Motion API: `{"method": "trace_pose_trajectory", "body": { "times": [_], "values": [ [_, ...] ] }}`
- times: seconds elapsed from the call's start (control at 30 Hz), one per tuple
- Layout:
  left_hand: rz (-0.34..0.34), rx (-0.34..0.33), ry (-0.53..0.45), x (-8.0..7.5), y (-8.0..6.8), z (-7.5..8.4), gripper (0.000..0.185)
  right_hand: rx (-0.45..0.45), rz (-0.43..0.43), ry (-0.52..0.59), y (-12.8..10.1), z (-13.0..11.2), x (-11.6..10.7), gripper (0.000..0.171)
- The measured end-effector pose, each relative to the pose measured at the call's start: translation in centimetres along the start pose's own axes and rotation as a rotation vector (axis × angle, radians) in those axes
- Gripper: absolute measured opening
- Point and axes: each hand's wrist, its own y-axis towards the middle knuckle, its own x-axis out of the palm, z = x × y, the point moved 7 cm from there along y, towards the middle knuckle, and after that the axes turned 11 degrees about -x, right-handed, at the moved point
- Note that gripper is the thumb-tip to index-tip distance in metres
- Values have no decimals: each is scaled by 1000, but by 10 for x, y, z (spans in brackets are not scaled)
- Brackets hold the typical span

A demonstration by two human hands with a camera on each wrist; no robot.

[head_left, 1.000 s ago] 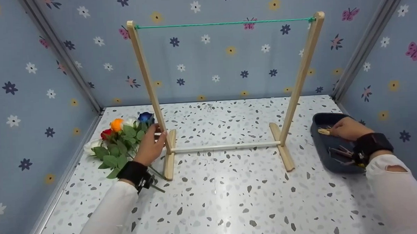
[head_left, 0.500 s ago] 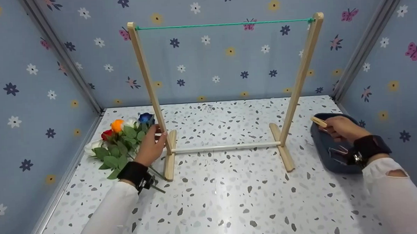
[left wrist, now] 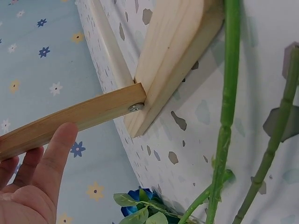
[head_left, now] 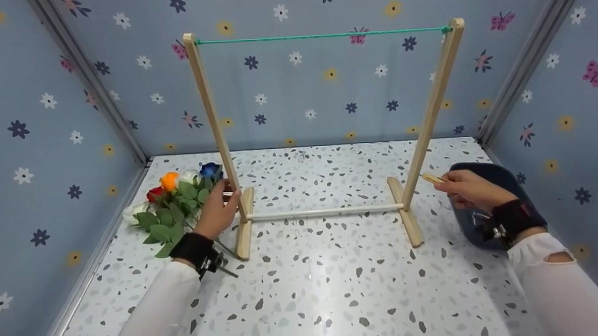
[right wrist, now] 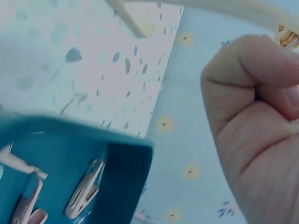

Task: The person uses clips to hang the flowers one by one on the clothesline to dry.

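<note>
Flowers: on the tabletop (head_left: 304, 284) at far left lies a bunch of flowers (head_left: 179, 206), with white, red, orange and blue blooms, green leaves, and stems running toward the near end of the left foot.
Left hand: the left hand (head_left: 215, 209) holds the left post (head_left: 210, 101) low down, one digit on the near face, other fingers behind it.
Left post: pale wood, upright with a slight lean, joined to its foot by a screw (left wrist: 136, 107).
String and rod: a green string (head_left: 323, 35) runs between the post tops; a white rod (head_left: 326, 211) joins the stand near the feet.
Right post: the right post (head_left: 432, 106) leans opposite, untouched.
Clothespin: the clothespin (head_left: 433, 178) sticks out leftward from the right fingertips, just beside the right post and well apart from the left hand. Small, slim, yellowish wood, slightly tilted.
Right hand: the right hand (head_left: 474, 188) pinches the clothespin, fingers curled, in front of the tray.
Tray: the dark blue tray (head_left: 496, 172), partly hidden by that hand, holds more clothespins, including a pinkish one (right wrist: 84, 189) near its corner.
</note>
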Motion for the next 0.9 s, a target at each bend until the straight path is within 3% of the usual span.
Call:
{"method": "trace_pose_trajectory", "body": {
  "times": [0.2, 0.27, 0.43, 0.53, 0.63, 0.77, 0.9],
  "values": [
    [67, -1, 0, 1, -1, 1, 48, -152, -16, -182, 3, -25, 21, 29],
    [152, 2, -14, 0, -2, 2, 47, -216, -11, -250, 3, -35, 29, 28],
    [452, 28, -68, -5, -15, 12, 36, -351, -22, -320, 3, -56, 54, 20],
    [503, 99, -72, 4, -22, 27, 36, -389, -34, -348, 4, -67, 69, 19],
    [391, 197, -38, 27, -28, 47, 28, -435, -47, -369, 5, -77, 86, 20],
    [112, 316, 46, 71, -40, 76, 18, -513, -75, -377, 7, -89, 109, 19],
    [-134, 393, 100, 110, -56, 98, 28, -578, -102, -424, 9, -97, 133, 20]
  ]
}}
